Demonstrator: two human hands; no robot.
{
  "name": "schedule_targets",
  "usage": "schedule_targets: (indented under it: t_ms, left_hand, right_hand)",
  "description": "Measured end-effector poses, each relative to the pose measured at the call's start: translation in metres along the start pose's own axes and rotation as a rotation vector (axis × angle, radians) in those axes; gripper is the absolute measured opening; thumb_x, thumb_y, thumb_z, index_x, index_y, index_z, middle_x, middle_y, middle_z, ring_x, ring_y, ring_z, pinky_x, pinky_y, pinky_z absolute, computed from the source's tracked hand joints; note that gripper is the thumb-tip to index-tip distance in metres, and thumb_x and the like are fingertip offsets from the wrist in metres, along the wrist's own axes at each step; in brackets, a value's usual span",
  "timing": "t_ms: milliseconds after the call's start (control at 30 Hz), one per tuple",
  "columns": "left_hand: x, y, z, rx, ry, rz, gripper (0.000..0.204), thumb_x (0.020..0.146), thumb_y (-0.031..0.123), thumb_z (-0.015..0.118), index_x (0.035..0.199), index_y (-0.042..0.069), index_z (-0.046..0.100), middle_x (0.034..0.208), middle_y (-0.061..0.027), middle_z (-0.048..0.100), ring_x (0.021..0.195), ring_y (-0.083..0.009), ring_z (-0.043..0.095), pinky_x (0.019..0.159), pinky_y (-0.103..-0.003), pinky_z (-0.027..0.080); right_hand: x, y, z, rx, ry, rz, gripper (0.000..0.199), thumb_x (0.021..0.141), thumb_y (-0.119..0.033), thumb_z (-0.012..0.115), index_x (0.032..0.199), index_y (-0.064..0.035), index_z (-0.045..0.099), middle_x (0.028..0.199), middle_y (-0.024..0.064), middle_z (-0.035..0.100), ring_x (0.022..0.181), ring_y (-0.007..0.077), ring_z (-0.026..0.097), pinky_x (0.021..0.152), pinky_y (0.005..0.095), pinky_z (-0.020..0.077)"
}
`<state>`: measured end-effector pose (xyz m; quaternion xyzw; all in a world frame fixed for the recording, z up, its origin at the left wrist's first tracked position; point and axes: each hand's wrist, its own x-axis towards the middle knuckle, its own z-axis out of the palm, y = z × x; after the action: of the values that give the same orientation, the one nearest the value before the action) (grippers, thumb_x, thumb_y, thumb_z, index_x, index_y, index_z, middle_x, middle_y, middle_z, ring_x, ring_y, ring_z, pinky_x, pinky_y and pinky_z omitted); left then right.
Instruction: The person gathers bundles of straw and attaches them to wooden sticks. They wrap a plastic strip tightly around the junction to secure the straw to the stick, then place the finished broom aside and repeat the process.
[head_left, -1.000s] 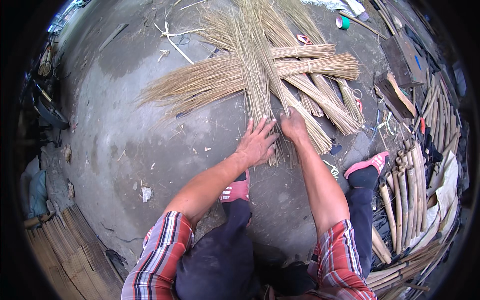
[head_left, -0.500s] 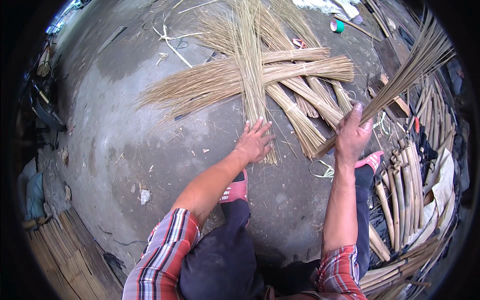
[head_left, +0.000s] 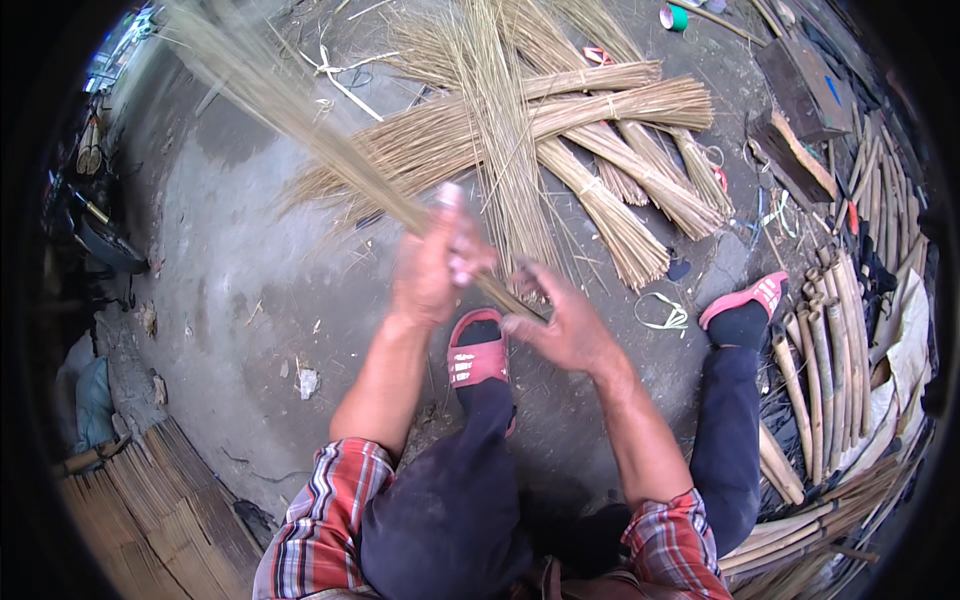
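Note:
My left hand (head_left: 432, 262) is closed around a loose bundle of thin dry sticks (head_left: 335, 160), which slants up to the far left and is blurred by motion. My right hand (head_left: 570, 318) is at the bundle's thick near end, thumb and fingers apart; whether it touches the sticks I cannot tell. Just beyond, loose sticks (head_left: 505, 150) lie lengthwise across a pile. Under them are several tied stick bundles (head_left: 640, 110), crossing one another on the floor.
Bamboo poles (head_left: 825, 360) are stacked at the right, near wooden blocks (head_left: 805, 85). A green tape roll (head_left: 674, 17) lies at the far right. A pale strip loop (head_left: 660, 312) rests near my right foot. Split bamboo slats (head_left: 165, 500) lie at the lower left.
The bundle has passed from my right hand to my left and swung from the right side to the upper left. My left hand has lifted off the loose sticks; my right hand has moved inward.

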<state>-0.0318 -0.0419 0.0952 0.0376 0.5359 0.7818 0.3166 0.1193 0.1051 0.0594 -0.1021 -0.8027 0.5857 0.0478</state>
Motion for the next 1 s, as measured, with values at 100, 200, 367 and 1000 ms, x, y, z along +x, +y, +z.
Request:
schedule_targets:
  t_ms: [100,200,367,1000]
  left_hand:
    - [0.000,0.039,-0.032,0.176,0.138,0.215,0.044,0.109,0.043,0.060,0.075,0.017,0.050,0.060,0.0060,0.040,0.052,-0.0078,0.046,0.066,-0.033,0.053]
    - [0.009,0.036,-0.055,0.317,0.268,0.331,0.045,0.110,0.042,0.060,0.075,0.015,0.048,0.060,0.0046,0.040,0.054,-0.0087,0.048,0.062,-0.030,0.050]
    - [0.040,-0.044,-0.083,0.457,0.389,0.321,0.046,0.110,0.043,0.061,0.076,0.013,0.053,0.065,0.0031,0.049,0.057,-0.0080,0.049,0.055,-0.029,0.043]
    - [0.007,-0.024,0.137,-0.107,-0.446,-0.169,0.045,0.112,0.050,0.051,0.095,0.009,0.060,0.083,-0.0047,0.061,0.081,-0.0183,0.063,0.092,-0.043,0.054]
  right_hand:
    - [0.003,0.013,-0.021,0.001,0.097,0.092,0.057,0.103,-0.037,0.070,0.145,0.0003,0.058,0.116,0.0118,0.073,0.104,0.0214,0.070,0.096,0.0362,0.0559]
    - [0.002,0.029,-0.044,0.059,0.156,0.188,0.055,0.105,-0.038,0.068,0.144,0.0000,0.059,0.111,0.0105,0.072,0.099,0.0175,0.069,0.090,0.0325,0.0569]
    - [-0.011,0.040,-0.051,0.135,0.197,0.171,0.044,0.107,-0.031,0.065,0.138,0.0002,0.062,0.094,0.0035,0.068,0.088,0.0107,0.064,0.077,0.0289,0.0540]
    - [-0.057,-0.004,-0.089,-0.390,0.243,0.154,0.026,0.093,-0.013,0.071,0.117,-0.0064,0.064,0.097,0.0231,0.072,0.091,0.0417,0.073,0.078,0.0500,0.0559]
